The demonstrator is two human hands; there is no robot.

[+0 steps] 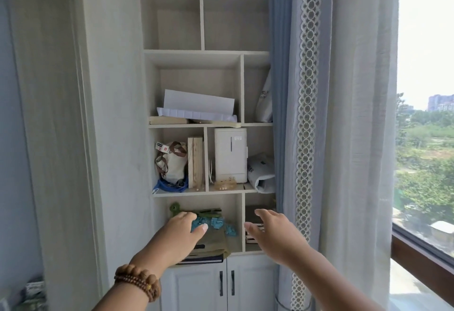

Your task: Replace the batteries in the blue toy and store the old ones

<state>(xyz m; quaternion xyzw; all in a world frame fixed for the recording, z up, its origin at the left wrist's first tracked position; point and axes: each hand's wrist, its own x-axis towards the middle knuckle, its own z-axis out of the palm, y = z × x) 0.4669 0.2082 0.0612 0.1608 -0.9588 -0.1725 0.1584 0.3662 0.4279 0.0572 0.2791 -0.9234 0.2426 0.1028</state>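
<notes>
Blue toy (216, 224) lies in the lowest open shelf compartment (233, 208), atop stacked books (211, 243). Left hand (179, 232) grips its left end, fingers over, thumb in front. Right hand (272, 229), right of the grip, is spread wide and holds nothing. Step: fetching the toy. Next, probably: lift it clear of the green plush (175, 208) behind the grip.
</notes>
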